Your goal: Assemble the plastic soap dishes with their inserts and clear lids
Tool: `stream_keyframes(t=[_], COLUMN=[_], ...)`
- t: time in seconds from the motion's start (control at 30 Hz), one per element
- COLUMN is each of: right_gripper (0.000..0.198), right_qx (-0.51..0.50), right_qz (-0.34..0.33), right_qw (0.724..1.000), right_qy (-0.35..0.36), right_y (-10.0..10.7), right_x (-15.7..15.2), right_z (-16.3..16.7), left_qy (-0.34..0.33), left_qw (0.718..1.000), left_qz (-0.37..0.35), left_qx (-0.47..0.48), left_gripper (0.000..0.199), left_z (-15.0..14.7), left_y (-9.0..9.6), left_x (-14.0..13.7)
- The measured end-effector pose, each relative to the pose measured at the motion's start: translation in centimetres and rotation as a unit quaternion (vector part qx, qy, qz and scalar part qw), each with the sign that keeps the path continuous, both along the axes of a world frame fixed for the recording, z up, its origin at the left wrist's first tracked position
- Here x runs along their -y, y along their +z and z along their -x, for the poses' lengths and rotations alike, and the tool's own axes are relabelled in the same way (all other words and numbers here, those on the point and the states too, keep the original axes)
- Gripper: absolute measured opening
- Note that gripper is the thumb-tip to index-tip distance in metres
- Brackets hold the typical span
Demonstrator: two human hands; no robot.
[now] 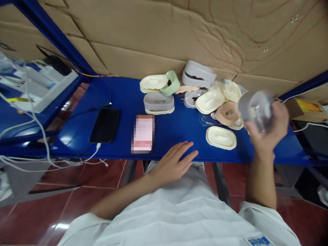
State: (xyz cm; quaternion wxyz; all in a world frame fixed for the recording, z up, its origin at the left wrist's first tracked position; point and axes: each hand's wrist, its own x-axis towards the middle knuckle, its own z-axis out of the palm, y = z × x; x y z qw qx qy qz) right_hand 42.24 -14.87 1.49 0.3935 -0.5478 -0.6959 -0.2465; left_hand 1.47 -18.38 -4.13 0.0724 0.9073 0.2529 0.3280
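Head view: the right hand (276,128) grips a gray rounded shell (249,104) above the right end of the blue table (176,133). Both are blurred; exact finger placement cannot be told. The left hand (174,161) holds nothing, fingers loosely spread, at the near table edge.

Risk: a slack or uneven grip could let the shell slip. Swinging it left too low could disturb the parts beside it, because they overlap. A stray wrist could push the near cream lid (221,137) toward the edge.

Materials: smooth, plastic-looking oval rings, including a peach ring (227,113) and a green ring (172,83); cream lid with molded center; glossy transparent cover (207,119) beside the peach ring; creased cardboard (128,63) behind.
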Motion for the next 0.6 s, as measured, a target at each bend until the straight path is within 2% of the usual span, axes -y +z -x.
stream_keyframes(t=[0.03, 0.07, 0.13, 0.2, 0.27, 0.37, 0.43, 0.5, 0.53, 0.6], right_gripper=[0.094, 0.093, 0.087, 0.085, 0.089, 0.095, 0.09, 0.073, 0.063, 0.055], right_qx=[-0.001, -0.013, -0.062, -0.078, -0.077, -0.065, -0.049, -0.032, -0.024, -0.001], right_qz=[0.011, 0.052, 0.13, 0.208, 0.272, 0.314, 0.281, 0.235, 0.22, 0.235], right_qw=[0.998, 0.988, 0.933, 0.882, 0.864, 0.863, 0.874, 0.896, 0.908, 0.926], right_qy=[-0.068, -0.148, -0.331, -0.416, -0.416, -0.39, -0.394, -0.377, -0.355, -0.295], right_y=[0.2, 0.2, -0.2, -1.0, -1.7, -2.4, -2.8, -3.4, -3.9, -5.1], right_x=[-1.1, -2.2, -4.5, -6.1, -6.7, -5.7, -3.9, -1.1, 0.4, 3.9], right_z=[-3.2, -6.2, -11.0, -13.6, -14.3, -13.3, -11.8, -9.7, -8.4, -5.6], left_qy=[-0.017, -0.033, -0.062, -0.081, -0.087, -0.073, -0.049, -0.018, -0.002, 0.025], left_qw=[0.999, 0.998, 0.994, 0.989, 0.985, 0.984, 0.987, 0.99, 0.991, 0.992], left_qz=[-0.005, -0.008, -0.017, -0.028, -0.035, -0.031, -0.029, -0.03, -0.027, -0.015], left_qx=[-0.029, -0.053, -0.088, -0.117, -0.142, -0.157, -0.149, -0.135, -0.129, -0.124], left_gripper=[0.044, 0.048, 0.057, 0.064, 0.065, 0.059, 0.05, 0.037, 0.03, 0.023], left_z=[-1.1, -2.2, -4.6, -6.5, -7.7, -7.5, -5.9, -3.7, -2.5, -0.3], left_y=[0.4, 0.7, 0.8, 0.6, 0.2, -0.1, 0.1, 0.3, 0.4, 0.5], left_x=[-0.2, -0.4, -0.8, -1.4, -1.8, -2.1, -2.1, -2.1, -2.2, -2.2])
